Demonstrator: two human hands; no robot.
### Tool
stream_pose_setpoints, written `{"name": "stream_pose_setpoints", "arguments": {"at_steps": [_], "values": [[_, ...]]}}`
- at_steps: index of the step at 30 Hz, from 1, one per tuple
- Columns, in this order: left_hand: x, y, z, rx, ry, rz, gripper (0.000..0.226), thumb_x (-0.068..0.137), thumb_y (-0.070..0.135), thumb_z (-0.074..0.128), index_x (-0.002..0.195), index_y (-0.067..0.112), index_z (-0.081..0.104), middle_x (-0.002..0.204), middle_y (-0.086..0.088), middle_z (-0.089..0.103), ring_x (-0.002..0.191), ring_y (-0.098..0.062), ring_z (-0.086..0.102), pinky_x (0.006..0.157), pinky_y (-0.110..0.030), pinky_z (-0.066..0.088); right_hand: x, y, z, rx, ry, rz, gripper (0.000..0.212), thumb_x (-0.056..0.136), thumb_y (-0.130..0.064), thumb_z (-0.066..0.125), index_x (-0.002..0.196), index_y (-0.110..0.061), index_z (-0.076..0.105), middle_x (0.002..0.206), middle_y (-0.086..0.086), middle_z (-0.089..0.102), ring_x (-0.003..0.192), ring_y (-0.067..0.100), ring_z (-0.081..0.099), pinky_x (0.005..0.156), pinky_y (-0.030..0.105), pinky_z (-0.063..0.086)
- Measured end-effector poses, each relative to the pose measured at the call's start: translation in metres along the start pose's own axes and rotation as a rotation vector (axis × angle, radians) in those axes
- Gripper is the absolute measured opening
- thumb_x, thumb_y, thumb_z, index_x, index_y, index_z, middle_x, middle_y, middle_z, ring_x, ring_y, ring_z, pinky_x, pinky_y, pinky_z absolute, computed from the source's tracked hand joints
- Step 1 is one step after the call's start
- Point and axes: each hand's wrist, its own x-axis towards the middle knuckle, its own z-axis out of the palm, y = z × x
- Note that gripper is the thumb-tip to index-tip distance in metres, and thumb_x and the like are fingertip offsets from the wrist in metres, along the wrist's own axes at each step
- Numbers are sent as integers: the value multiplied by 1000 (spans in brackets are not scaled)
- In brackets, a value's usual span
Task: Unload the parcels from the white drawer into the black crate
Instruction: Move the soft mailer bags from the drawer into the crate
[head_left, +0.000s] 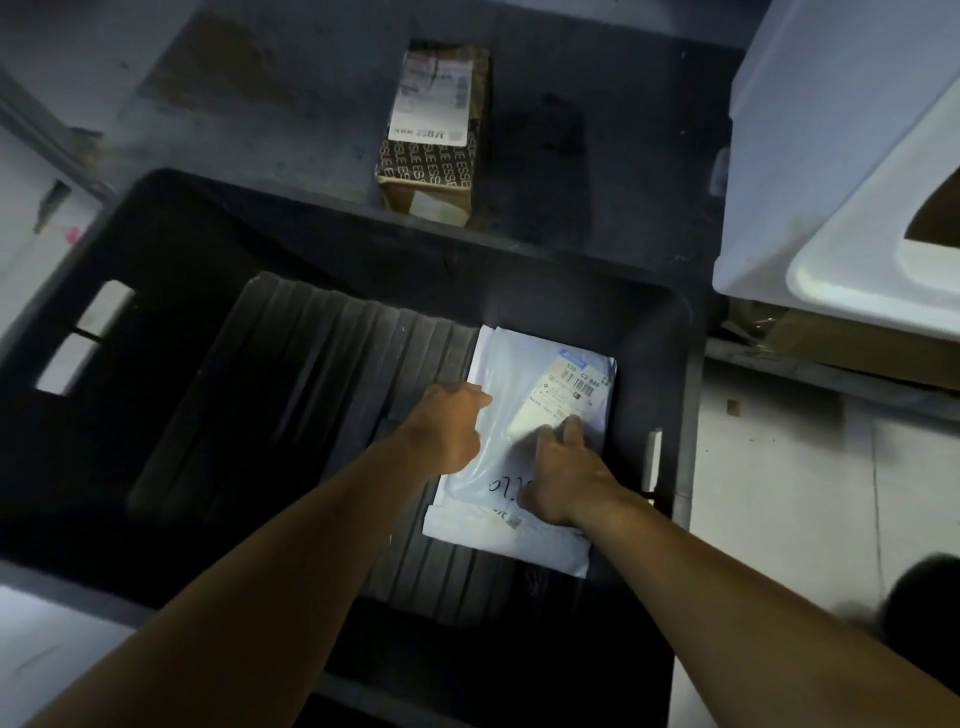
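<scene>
A white plastic mailer parcel (524, 374) with a barcode label lies flat on the ribbed floor of the black crate (171, 249), in its right half. My left hand (449, 428) is curled around the parcel's left edge. My right hand (563, 475) rests on top of the parcel near its front, with the fingertips touching the label. The white drawer (810, 156) stands at the upper right, and only a corner of its inside shows. A brown taped cardboard parcel (434, 135) with a white label lies on the dark surface beyond the crate.
The crate's left half holds only its bare ribbed floor (291, 395). Handle slots (85, 338) pierce its left wall. Flattened cardboard (831, 338) lies under the drawer at the right. Pale floor (789, 493) runs along the crate's right side.
</scene>
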Motion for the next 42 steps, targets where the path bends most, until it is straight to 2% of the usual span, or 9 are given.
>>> {"name": "stream_pose_setpoints", "arguments": {"at_steps": [2,6,8,11,15,20,25,30,42], "values": [[-7,2,-3,87,6,20,55,102,14,53,155,16,38,166,-3,26,151,-26,26,120,-29,21,-2,0,-6,15,4,-13,79,92,-26,69,156,-9,27,167,16,1,149,39,24,120,41,32],[-25,5,-28,188,139,44,52,99,17,55,150,17,45,153,-8,45,140,-30,45,113,-40,40,-25,-1,-32,9,128,-112,57,91,-28,65,143,-10,47,147,15,41,133,35,46,105,32,42],[-41,9,-49,339,189,52,58,99,25,55,154,18,37,160,-9,37,147,-32,33,119,-44,31,-44,-2,-46,-49,259,-204,54,94,-30,62,143,-11,49,145,13,48,133,33,47,106,34,45],[-75,20,-88,499,287,74,69,100,39,53,160,20,24,167,-8,22,155,-30,14,125,-47,18,-84,-4,-65,-160,404,-341,61,100,-32,56,155,-19,35,164,8,29,149,30,29,116,39,38],[-128,43,-149,626,474,124,76,99,53,49,161,23,18,168,-8,18,156,-29,10,125,-49,16,-142,-13,-92,-287,581,-512,72,101,-38,54,162,-28,17,171,4,7,158,26,6,124,38,22],[-202,79,-200,656,663,175,84,96,63,47,162,23,13,169,-5,16,157,-26,8,125,-48,13,-221,-24,-128,-350,809,-579,81,99,-41,58,163,-28,12,172,7,5,158,29,5,125,38,14],[-261,119,-198,699,733,215,95,93,74,36,163,21,0,171,-4,4,157,-23,-1,126,-48,9,-292,-5,-146,-339,942,-525,82,98,-42,56,163,-29,9,171,7,4,158,28,2,126,38,12],[-289,157,-180,702,764,230,100,92,75,39,163,20,-4,171,-6,-2,157,-26,-6,126,-50,8,-341,33,-154,-344,1017,-426,82,97,-43,56,163,-27,10,171,11,7,158,31,4,126,45,17],[-279,261,-124,697,788,394,98,92,76,36,162,22,-5,171,-7,-4,157,-28,-7,125,-51,5,-377,130,-165,-276,1069,-228,83,97,-47,57,163,-28,9,171,10,1,158,30,0,125,45,17]]}}
